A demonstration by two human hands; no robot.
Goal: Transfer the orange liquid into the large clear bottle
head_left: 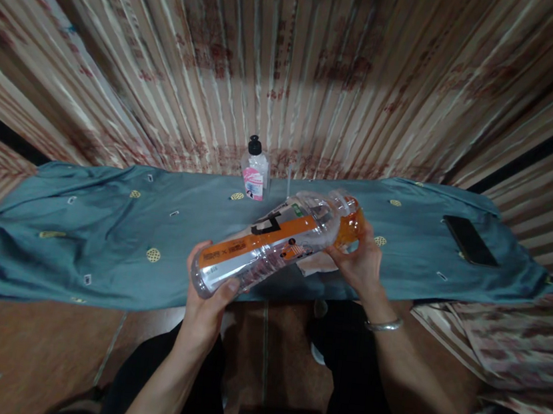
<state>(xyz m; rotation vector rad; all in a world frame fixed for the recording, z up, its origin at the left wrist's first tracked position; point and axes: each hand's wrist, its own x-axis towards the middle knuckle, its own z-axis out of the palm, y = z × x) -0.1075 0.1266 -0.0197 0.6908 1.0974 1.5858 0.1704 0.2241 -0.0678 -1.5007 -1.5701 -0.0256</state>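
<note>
Partly, the far ends of the person's fingers are hidden behind the clear plastic bottle, so their exact reach on its back cannot be told. With 12 o'clock toward the curtain and the bottle as the dial's centre, an orange piece shows at its 2 o'clock end; whether it is separate or part of the bottle is hard to make out. A pale folded item is half covered by the bottle and right hand, and a thin clear upright thing at 12 o'clock is faint.

The bottle slants across the middle, its base toward 8 o'clock. There the left hand is curved wide round the base, thumb on the near side. The right hand's fingers are bent in a narrower hold around the orange end.

The cloth-covered surface runs far toward 9 o'clock, and its near edge passes just below the bottle at 6. A black-capped bottle stands between 11 and 12; a dark flat slab lies well apart near 3.
</note>
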